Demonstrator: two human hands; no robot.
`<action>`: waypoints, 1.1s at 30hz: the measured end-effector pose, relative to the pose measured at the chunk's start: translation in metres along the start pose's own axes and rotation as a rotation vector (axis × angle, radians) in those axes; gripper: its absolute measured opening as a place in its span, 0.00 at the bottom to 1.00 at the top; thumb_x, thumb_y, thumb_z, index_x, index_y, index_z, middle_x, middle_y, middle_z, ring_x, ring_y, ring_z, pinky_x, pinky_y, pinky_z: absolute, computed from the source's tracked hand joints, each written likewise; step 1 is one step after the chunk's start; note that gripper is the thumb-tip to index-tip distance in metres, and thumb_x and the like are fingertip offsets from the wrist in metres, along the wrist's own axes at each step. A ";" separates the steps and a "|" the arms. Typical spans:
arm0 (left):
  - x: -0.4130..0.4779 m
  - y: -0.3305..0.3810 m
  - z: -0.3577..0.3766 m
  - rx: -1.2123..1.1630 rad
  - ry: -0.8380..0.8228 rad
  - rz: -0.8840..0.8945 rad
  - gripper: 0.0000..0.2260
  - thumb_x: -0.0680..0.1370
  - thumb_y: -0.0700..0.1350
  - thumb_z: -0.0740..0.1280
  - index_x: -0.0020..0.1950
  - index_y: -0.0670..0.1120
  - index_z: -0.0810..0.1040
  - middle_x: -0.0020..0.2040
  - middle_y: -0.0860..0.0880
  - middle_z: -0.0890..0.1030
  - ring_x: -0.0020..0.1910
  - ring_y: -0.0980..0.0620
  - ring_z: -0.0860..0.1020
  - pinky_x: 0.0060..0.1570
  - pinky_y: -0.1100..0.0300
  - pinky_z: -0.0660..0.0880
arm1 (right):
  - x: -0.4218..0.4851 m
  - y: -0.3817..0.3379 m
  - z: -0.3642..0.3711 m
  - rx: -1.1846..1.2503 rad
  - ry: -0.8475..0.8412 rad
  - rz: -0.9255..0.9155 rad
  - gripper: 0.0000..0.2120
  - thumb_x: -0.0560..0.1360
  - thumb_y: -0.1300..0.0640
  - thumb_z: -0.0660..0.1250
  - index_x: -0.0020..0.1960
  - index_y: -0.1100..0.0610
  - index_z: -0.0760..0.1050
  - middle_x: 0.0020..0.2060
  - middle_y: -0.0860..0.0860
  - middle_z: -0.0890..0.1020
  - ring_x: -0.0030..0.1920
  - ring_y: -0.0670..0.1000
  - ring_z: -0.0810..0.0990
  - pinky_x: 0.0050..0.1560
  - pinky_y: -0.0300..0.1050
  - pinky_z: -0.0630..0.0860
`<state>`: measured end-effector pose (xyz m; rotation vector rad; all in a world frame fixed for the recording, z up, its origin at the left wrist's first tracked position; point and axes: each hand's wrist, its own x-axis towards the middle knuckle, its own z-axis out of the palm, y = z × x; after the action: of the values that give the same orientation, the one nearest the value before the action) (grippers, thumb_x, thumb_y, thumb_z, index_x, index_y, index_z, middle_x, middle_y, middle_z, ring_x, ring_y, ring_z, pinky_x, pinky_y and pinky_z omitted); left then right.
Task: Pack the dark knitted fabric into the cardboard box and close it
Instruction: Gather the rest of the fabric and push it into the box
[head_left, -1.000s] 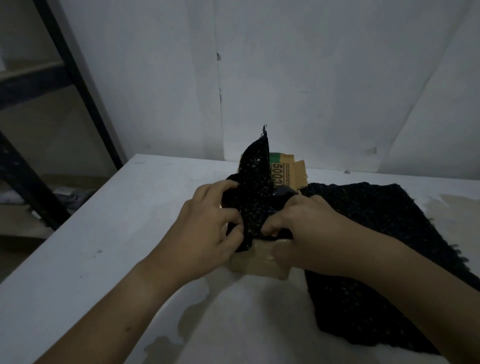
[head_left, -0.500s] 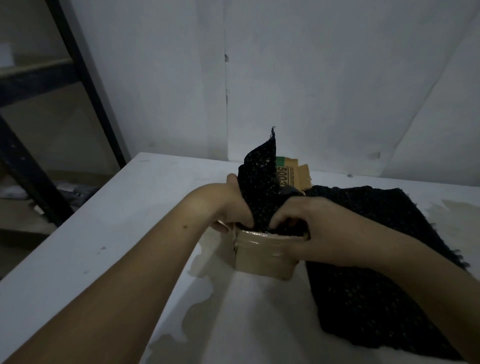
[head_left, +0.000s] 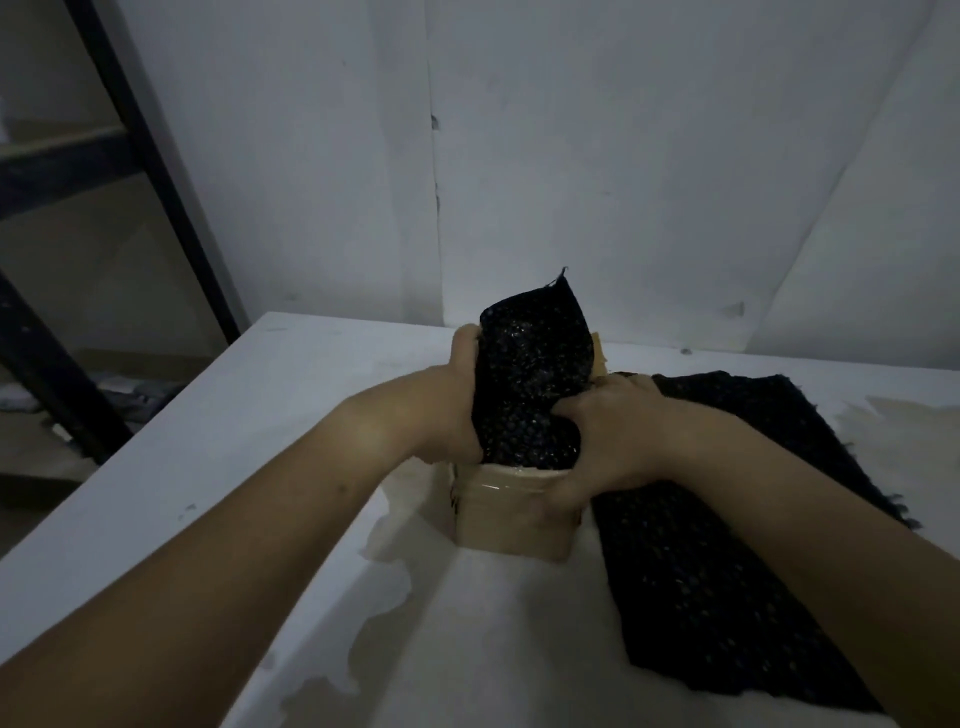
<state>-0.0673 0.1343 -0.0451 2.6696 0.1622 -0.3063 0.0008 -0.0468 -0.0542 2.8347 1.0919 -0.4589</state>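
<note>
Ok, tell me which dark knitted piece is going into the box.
The bunched piece standing up out of the cardboard box, gripped by both hands; the other piece lies flat on the table to its right.

I see my left hand and right hand gripping the dark knitted fabric that stands up out of the cardboard box; more dark fabric lies just right of the box.

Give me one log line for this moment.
step: stuffing | left hand: gripping dark knitted fabric | right hand: pressing fabric into cardboard box | box: open, fabric sticking out
</note>
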 end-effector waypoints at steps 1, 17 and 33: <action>-0.001 -0.005 0.001 0.010 0.041 0.084 0.49 0.71 0.39 0.71 0.77 0.49 0.36 0.37 0.46 0.78 0.32 0.52 0.77 0.32 0.61 0.75 | 0.004 -0.001 -0.005 0.016 -0.098 0.026 0.45 0.54 0.23 0.70 0.64 0.46 0.71 0.59 0.47 0.74 0.64 0.52 0.69 0.67 0.50 0.63; -0.003 -0.030 0.012 0.125 0.352 0.380 0.27 0.64 0.56 0.68 0.62 0.50 0.73 0.58 0.52 0.71 0.57 0.50 0.70 0.52 0.48 0.76 | -0.028 0.014 0.019 0.283 0.580 -0.095 0.43 0.62 0.21 0.62 0.70 0.46 0.66 0.60 0.41 0.72 0.60 0.45 0.69 0.60 0.44 0.67; 0.016 0.000 0.007 0.370 0.202 0.123 0.19 0.71 0.47 0.66 0.61 0.54 0.77 0.59 0.48 0.68 0.64 0.45 0.64 0.64 0.48 0.56 | 0.007 -0.002 -0.008 0.093 0.098 0.020 0.38 0.64 0.22 0.61 0.69 0.39 0.71 0.73 0.50 0.64 0.74 0.53 0.53 0.73 0.53 0.46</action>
<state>-0.0533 0.1319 -0.0554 3.0593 0.0005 -0.0263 0.0066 -0.0388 -0.0484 2.9756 1.0843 -0.3824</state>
